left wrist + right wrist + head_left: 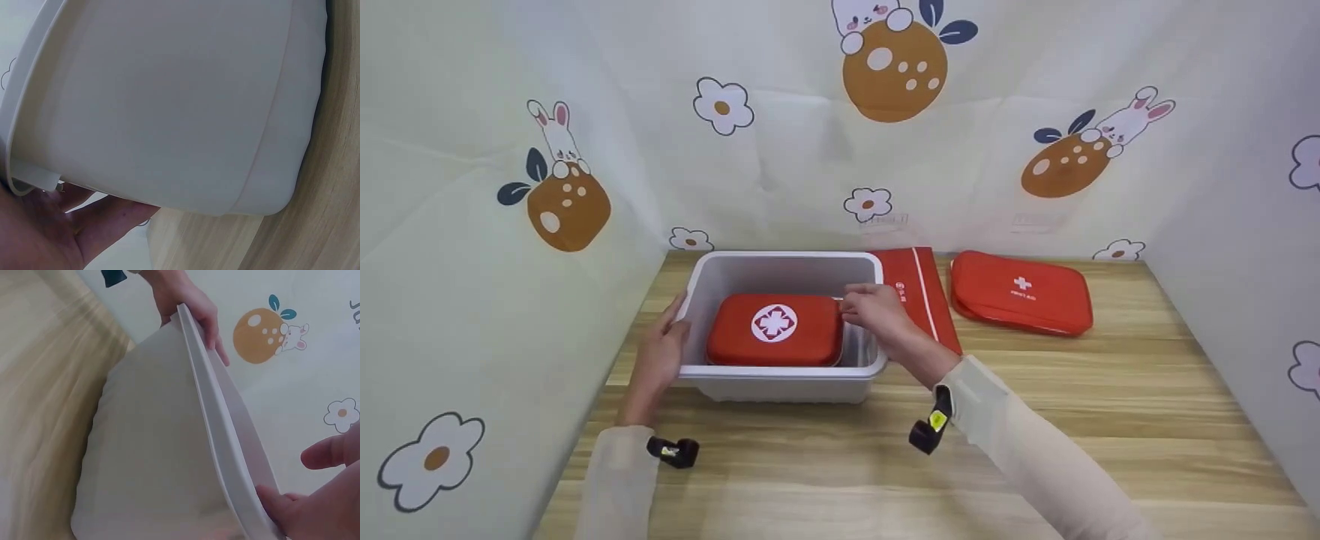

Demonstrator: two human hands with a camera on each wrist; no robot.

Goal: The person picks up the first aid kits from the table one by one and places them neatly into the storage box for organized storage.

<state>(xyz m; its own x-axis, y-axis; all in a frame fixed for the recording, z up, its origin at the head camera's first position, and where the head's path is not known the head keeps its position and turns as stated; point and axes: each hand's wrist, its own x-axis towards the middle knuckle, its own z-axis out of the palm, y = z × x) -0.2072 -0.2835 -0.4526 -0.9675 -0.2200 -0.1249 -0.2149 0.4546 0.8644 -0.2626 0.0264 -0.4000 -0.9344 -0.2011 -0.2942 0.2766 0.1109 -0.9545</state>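
Observation:
A light grey plastic bin (pixel 787 386) stands on the table, with a red hard case (pixel 731 330) bearing a white round emblem inside it. My left hand (pixel 658 352) grips the bin's left rim; in the left wrist view, fingers (pixel 115 222) lie beside the outer wall. Over the right rim reaches my right hand (pixel 877 311), its fingertips by the case's upper right corner. In the right wrist view, the thumb of that right hand (pixel 320 503) stands apart from the fingers, which dip inside the rim. Whether they touch the case is hidden there.
A flat red pouch (pixel 919 300) with a white stripe lies right of the bin, partly behind it. Farther right is a red zip pouch (pixel 1020 292) with a white cross. Patterned cloth walls (pixel 780 172) enclose the wooden table (pixel 1035 450) at the back and sides.

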